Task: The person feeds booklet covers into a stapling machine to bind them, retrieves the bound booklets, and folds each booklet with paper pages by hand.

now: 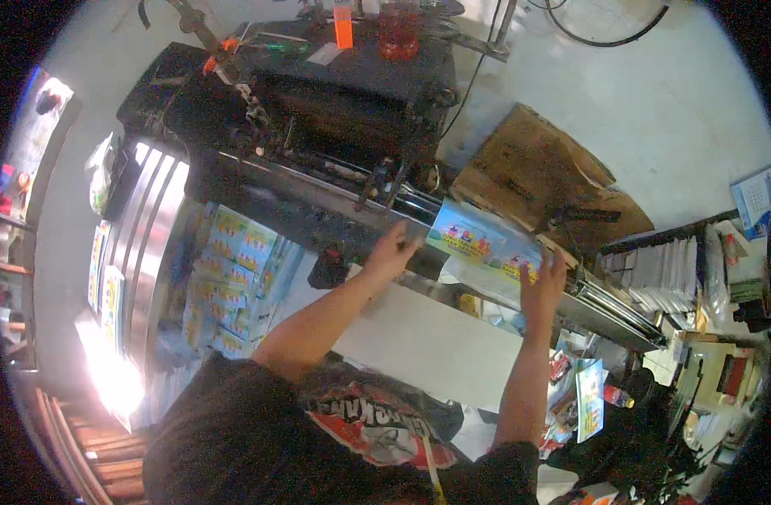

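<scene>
A colourful printed sheet [461, 238] with small cartoon figures lies across the metal rollers of a dark machine [318, 198]. My right hand [543, 284] rests at the sheet's right end, its fingers spread along the edge. To the left of the sheet, beside the machine's front, is my left hand [391, 254]; a gap shows between its thumb and fingers, and nothing can be made out in it. Below both hands stretches a plain white board [431, 341], close to my body.
Similar printed sheets [230, 269] are piled at the left. Brown cardboard [545, 168] leans behind the rollers. On top of the machine stand a jar of red liquid [400, 34] and an orange box [343, 25]. Stacked papers [654, 273] fill a shelf at the right.
</scene>
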Motion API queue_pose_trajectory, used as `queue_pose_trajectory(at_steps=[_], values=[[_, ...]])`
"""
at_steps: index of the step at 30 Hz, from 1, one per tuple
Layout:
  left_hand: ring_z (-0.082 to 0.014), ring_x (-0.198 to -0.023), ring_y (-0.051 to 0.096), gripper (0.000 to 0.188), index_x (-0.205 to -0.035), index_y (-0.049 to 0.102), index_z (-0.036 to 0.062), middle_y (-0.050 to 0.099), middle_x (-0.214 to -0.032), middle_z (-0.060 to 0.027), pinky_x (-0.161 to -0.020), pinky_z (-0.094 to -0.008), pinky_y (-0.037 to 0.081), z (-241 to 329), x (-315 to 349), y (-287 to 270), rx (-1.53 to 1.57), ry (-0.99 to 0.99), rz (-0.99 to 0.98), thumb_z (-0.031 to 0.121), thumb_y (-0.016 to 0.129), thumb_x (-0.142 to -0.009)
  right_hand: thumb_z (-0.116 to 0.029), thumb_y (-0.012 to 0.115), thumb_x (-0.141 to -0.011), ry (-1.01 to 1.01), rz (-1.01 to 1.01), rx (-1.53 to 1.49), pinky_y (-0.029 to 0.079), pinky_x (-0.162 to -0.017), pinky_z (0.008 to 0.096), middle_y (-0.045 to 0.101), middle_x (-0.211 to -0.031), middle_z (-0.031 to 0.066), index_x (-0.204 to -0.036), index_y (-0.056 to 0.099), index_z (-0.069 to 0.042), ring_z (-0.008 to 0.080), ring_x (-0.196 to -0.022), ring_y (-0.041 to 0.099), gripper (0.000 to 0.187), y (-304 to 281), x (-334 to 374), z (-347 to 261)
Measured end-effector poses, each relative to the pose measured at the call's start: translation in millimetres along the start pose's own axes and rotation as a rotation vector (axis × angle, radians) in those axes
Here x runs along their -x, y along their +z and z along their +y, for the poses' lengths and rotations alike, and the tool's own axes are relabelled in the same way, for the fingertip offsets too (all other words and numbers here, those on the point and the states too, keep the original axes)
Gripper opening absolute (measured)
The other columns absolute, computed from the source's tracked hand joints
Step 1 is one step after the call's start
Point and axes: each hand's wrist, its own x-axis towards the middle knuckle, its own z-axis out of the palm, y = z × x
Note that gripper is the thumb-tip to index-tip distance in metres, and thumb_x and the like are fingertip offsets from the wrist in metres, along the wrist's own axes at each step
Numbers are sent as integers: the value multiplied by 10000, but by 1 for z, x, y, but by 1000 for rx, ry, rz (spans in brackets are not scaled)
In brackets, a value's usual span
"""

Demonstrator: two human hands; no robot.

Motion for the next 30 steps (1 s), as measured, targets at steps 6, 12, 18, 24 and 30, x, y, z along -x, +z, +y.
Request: queue_pose_trajectory(at_steps=[6,12,18,24,30], values=[[-182,-1031,577,405,-1256,501,41,578,-1157,-98,-900,-325,476,-65,82,-117,320,-106,-156,166,640,-897,-409,602,-859,-54,-97,457,232,-1075,535,613,-1170,82,-1191,603,-183,297,-1135,536,402,64,-41,-84],[-196,-895,623,347,-1179,549,-29,642,-1003,-137,-785,-314,498,-159,160,-191,156,-256,187,154,609,-890,-435,628,-831,-186,106,358,241,-1057,549,625,-1152,65,-1084,661,-172,276,-1142,529,367,124,-55,-132],[-199,-910,621,322,-1158,572,-23,647,-1008,-133,-805,-321,493,-150,157,-197,216,-248,247,162,607,-897,-455,631,-825,-244,119,355,252,-1056,564,631,-1163,85,-1155,629,-135,276,-1122,544,460,149,-65,-169],[-158,-853,609,324,-1188,576,22,653,-963,-82,-786,-307,491,-107,97,-196,135,-109,138,188,601,-910,-387,666,-817,-237,74,217,171,-1083,574,420,-1426,104,-1360,423,-93,305,-1311,395,663,159,-69,-172],[-152,-864,606,331,-1207,562,37,654,-971,-82,-793,-292,482,-93,62,-220,76,-122,181,209,585,-926,-421,657,-821,-98,77,417,131,-1065,654,573,-1285,77,-1116,660,-150,256,-1282,437,400,129,-50,-121]])
